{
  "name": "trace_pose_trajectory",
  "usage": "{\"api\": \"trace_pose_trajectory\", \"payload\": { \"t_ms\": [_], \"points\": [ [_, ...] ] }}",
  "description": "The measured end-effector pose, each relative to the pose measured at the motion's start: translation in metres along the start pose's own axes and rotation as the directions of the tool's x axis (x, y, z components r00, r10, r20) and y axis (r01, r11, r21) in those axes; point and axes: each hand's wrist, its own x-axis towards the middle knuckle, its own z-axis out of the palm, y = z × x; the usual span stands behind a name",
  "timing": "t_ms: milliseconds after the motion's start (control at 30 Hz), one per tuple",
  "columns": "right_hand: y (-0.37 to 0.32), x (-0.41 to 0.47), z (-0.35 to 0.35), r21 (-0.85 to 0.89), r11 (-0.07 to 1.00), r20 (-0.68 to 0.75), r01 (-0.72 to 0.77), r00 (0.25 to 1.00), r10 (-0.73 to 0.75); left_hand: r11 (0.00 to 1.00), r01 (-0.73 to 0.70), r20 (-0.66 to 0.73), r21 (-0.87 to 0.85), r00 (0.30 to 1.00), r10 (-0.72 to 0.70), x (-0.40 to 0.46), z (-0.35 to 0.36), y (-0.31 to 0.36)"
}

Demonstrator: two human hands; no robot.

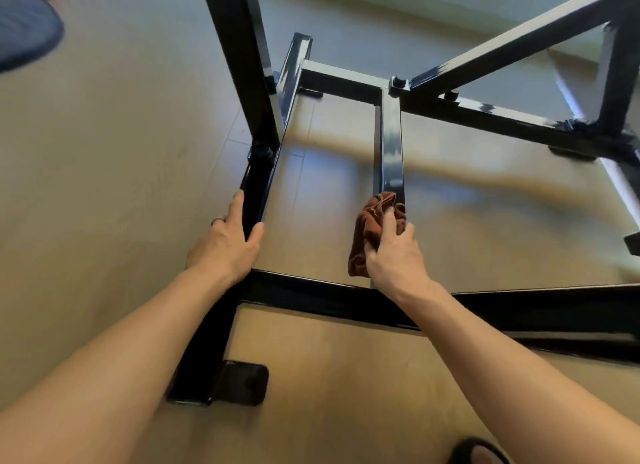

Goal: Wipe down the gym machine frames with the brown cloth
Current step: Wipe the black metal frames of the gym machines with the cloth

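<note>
Nearest, a sandalled foot point(479, 451) shows at the bottom edge, and a black rubber foot pad point(244, 382) sits on the wooden floor point(346, 377) beside the black frame point(519, 307). The left hand point(227, 242) grips the left floor rail point(256, 193), thumb and fingers wrapped around it; a ring point(218, 220) is on one finger. The right hand point(394, 252) clutches the bunched brown cloth point(372, 228), pressing it on the near end of the centre rail point(391, 152). Farther off, an upright post point(242, 55) rises.

- gym machine frame point(391, 145): black painted metal, pretty glossy
- brown cloth point(367, 235): soft, fuzzy terry-looking fabric
- floor point(104, 152): pale wood-look planks, smooth with a slight sheen
</note>
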Motion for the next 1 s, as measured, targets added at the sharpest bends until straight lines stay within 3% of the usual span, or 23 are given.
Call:
{"api": "trace_pose_trajectory", "payload": {
  "t_ms": [167,333,500,567,700,867,1000],
  "points": [
    [-0.012,-0.045,0.015,0.028,0.998,-0.006,0.057,0.998,-0.057,0.988,0.023,0.148,-0.152,0.989,0.0,-0.037,-0.012,-0.027],
    [-0.032,-0.098,0.04,0.284,0.952,-0.114,0.111,0.99,-0.082,0.961,0.057,0.166,-0.27,0.986,-0.011,-0.068,-0.008,-0.037],
    [-0.097,-0.118,0.075,0.303,0.856,-0.11,0.42,0.907,-0.406,0.915,0.07,0.162,-0.398,0.987,-0.005,-0.067,-0.011,-0.04],
    [-0.115,-0.123,0.086,0.266,0.836,-0.069,0.48,0.874,-0.481,0.903,0.079,0.166,-0.422,0.986,-0.009,-0.068,-0.017,-0.043],
    [-0.081,-0.117,0.072,0.13,0.846,-0.042,0.518,0.855,-0.517,0.949,0.123,0.289,-0.29,0.957,-0.036,-0.067,-0.026,-0.047],
    [0.0,-0.118,0.048,0.051,0.972,-0.167,0.231,0.961,-0.22,0.995,0.075,0.419,0.06,0.903,-0.093,-0.064,-0.037,-0.019],
    [-0.004,-0.132,0.049,0.096,0.992,-0.192,0.086,0.979,-0.066,0.962,0.039,0.433,0.27,0.887,-0.158,-0.064,-0.029,-0.006]
  ]
}}
